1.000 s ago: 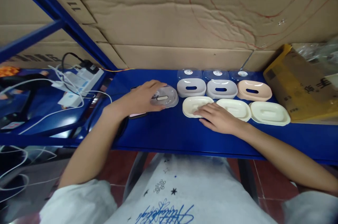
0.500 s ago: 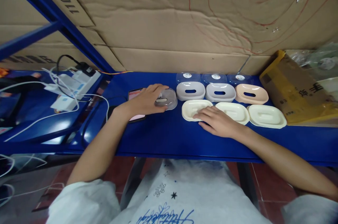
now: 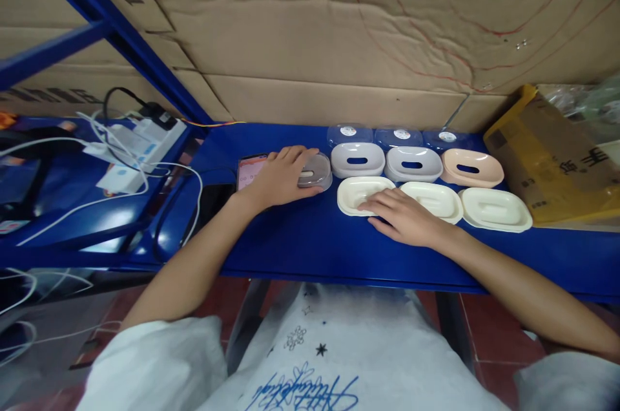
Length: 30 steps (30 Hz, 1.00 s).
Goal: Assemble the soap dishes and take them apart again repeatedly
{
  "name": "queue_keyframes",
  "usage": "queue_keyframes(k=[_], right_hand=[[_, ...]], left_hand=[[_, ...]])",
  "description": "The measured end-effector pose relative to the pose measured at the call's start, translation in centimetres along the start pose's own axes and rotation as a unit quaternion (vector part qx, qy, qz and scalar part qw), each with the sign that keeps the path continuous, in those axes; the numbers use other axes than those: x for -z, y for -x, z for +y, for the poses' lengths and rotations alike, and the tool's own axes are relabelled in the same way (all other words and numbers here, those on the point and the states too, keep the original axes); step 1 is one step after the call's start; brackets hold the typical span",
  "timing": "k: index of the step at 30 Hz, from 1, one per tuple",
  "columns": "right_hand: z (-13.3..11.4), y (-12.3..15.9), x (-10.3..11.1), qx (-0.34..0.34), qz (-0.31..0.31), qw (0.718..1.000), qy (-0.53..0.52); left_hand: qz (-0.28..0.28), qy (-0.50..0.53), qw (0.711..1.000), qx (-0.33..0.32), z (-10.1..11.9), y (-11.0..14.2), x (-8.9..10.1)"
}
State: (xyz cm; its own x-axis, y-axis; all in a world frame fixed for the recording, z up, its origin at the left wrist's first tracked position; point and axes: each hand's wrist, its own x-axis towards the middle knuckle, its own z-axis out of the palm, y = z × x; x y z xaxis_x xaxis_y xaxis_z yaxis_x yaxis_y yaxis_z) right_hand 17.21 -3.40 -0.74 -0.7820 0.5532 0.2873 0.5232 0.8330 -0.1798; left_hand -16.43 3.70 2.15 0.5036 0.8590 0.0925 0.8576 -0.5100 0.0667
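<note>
Left hand [image 3: 281, 177], shifted rightward, clasps a grey box [image 3: 321, 172] more fully; right hand [image 3: 403, 217] touches a cream dish [image 3: 349, 196], grip unclear.

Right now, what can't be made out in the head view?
All in the head view:
Grey oval plastic case: left end hidden behind the left hand.
Pink-screened rectangular phone: partly hidden behind the same hand.
Leftmost cream oval plastic tray: partly hidden behind the right hand.
Round white stickers: print too small to read.
Brown cardboard box: right end cut off by the picture's edge.
</note>
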Motion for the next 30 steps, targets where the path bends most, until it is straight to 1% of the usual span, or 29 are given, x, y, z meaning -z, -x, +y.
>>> queue_keyframes(k=[4, 7, 11, 15, 19, 23, 27, 30], right_hand=[[0.0, 0.0, -0.1, -0.002, -0.002, 1.0, -0.001], [0.0, 0.0, -0.1, -0.008, -0.007, 1.0, -0.005], [0.0, 0.0, -0.1, -0.007, -0.008, 1.0, -0.008], [0.0, 0.1, -0.1, -0.01, -0.006, 1.0, -0.006], [-0.2, 0.0, 0.0, -0.009, -0.005, 1.0, -0.004], [-0.3, 0.0, 0.1, -0.013, -0.011, 1.0, -0.005], [-0.3, 0.0, 0.0, -0.014, -0.011, 1.0, -0.011], [-0.3, 0.0, 0.0, -0.012, -0.009, 1.0, -0.011]], left_hand=[[-0.009, 0.006, 1.0, 0.005, -0.1, -0.3, 0.0], [-0.022, 0.015, 1.0, 0.013, -0.9, -1.2, 0.0], [-0.052, 0.04, 0.998, 0.023, -3.0, -3.7, 0.5], [-0.073, 0.048, 0.996, 0.014, -5.0, -6.8, 0.9], [-0.08, 0.035, 0.996, 0.02, -6.0, -8.7, 0.9], [-0.056, 0.003, 0.998, 0.032, -6.1, -8.9, 0.7], [-0.017, -0.069, 0.997, 0.039, -5.9, -8.2, 0.6], [-0.016, -0.103, 0.993, 0.051, -6.3, -8.0, 0.8]])
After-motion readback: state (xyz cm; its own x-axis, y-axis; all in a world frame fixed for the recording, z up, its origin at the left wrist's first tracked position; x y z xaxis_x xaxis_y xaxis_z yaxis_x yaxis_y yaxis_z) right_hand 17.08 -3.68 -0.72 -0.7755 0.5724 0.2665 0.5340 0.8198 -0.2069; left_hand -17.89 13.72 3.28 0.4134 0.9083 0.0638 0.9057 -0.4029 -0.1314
